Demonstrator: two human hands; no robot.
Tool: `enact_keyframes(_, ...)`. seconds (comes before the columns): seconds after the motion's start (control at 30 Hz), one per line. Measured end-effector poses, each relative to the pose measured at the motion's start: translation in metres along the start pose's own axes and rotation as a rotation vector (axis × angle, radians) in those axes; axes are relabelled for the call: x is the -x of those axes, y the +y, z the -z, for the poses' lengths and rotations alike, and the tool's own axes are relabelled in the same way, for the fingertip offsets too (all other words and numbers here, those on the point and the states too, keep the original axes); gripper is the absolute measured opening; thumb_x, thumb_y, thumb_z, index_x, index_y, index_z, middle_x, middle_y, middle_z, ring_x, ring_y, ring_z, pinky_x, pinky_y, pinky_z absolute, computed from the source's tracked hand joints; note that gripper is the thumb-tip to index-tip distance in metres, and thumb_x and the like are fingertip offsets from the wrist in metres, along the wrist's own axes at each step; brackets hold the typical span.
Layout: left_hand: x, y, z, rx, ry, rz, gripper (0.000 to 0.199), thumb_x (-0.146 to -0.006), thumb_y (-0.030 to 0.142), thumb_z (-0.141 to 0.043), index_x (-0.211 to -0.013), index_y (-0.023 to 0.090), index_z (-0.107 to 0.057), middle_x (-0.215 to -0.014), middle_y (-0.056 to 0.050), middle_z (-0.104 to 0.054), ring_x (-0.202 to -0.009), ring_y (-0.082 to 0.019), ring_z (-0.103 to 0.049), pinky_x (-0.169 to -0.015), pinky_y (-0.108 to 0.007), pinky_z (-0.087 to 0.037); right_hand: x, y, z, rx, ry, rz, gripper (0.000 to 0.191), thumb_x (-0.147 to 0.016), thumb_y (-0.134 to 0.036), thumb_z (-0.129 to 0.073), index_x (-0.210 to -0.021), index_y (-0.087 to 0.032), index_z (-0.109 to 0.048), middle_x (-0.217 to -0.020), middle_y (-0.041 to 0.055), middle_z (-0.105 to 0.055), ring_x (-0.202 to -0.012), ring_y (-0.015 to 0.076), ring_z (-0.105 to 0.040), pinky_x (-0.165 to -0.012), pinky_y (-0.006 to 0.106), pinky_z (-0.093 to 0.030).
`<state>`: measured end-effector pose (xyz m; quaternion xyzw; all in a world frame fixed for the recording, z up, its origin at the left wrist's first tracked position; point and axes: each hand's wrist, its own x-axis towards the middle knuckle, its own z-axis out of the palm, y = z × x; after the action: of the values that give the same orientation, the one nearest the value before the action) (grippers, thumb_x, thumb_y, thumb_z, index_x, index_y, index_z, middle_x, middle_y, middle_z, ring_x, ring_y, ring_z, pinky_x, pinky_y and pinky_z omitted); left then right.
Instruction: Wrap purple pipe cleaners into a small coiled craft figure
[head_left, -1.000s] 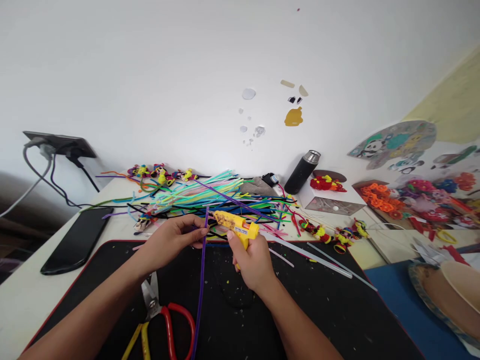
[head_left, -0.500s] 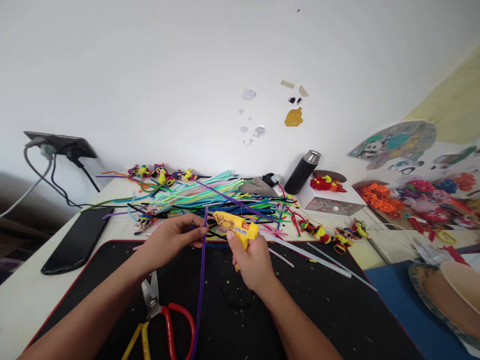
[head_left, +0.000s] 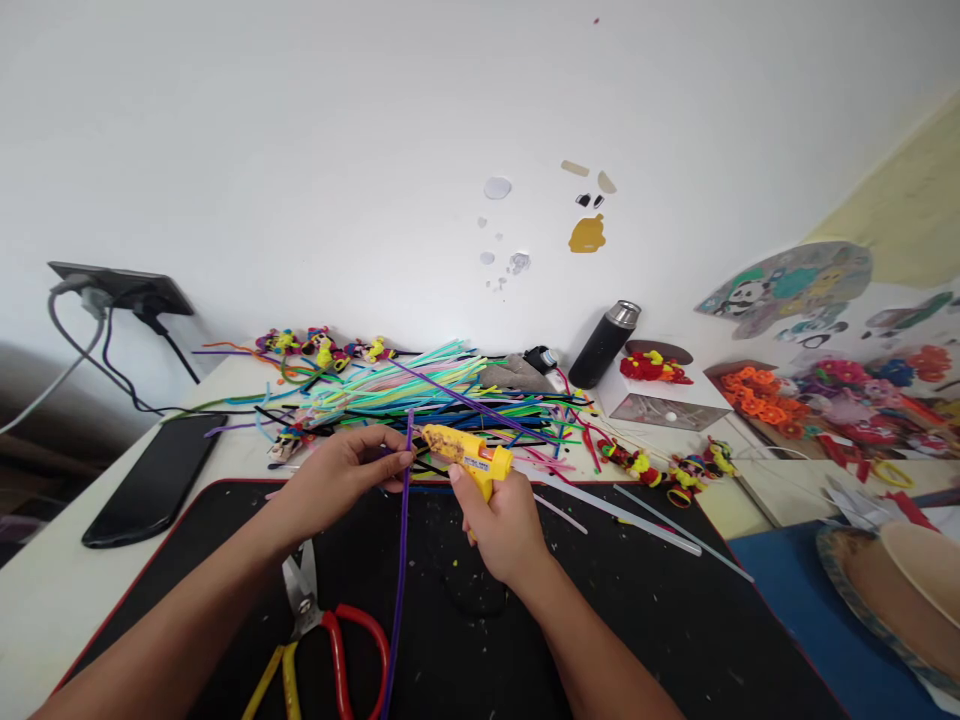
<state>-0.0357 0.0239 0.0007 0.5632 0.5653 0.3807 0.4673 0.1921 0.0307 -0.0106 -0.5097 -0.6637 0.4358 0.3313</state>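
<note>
My left hand [head_left: 356, 472] pinches a purple pipe cleaner [head_left: 401, 580] near its upper end; the rest hangs down over the black mat [head_left: 600, 620]. Wrapped round a yellow glue gun [head_left: 465, 450] is my right hand [head_left: 504, 520]. The gun's nozzle points left, close beside the top of the purple strip; whether they touch I cannot tell. A long clear glue stick [head_left: 622, 512] sticks out of the gun's back. Scissors with red handles [head_left: 339, 660] lie on the mat below my left hand, next to a yellow-handled tool [head_left: 291, 685].
Behind my hands lies a pile of coloured pipe cleaners [head_left: 405, 385]. A phone [head_left: 154, 480] is at the left, a black bottle [head_left: 604, 345] and a white box [head_left: 664, 400] at the back right. Small figures [head_left: 690, 478] stand at the right.
The glue gun and my right hand have shifted slightly left. The top of the purple strip has moved a little left too.
</note>
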Motion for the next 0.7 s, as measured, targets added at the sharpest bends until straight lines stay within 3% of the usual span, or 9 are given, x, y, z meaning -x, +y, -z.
enact_keyframes(0.7, -0.0004, -0.0014, 0.0013, 0.036, -0.018, -0.001, 0.044, -0.084, 0.062, -0.078, -0.093, 0.02, -0.074, -0.087, -0.005, -0.073, -0.077, -0.022, -0.071, -0.076, -0.035, -0.062, 0.0003, -0.0001, 0.0012, 0.034, -0.018, -0.015, 0.052, -0.096, -0.065, -0.054, -0.084, -0.018, -0.072, -0.048, 0.0006, -0.055, -0.049, 0.0194, -0.06, -0.046, 0.026, -0.04)
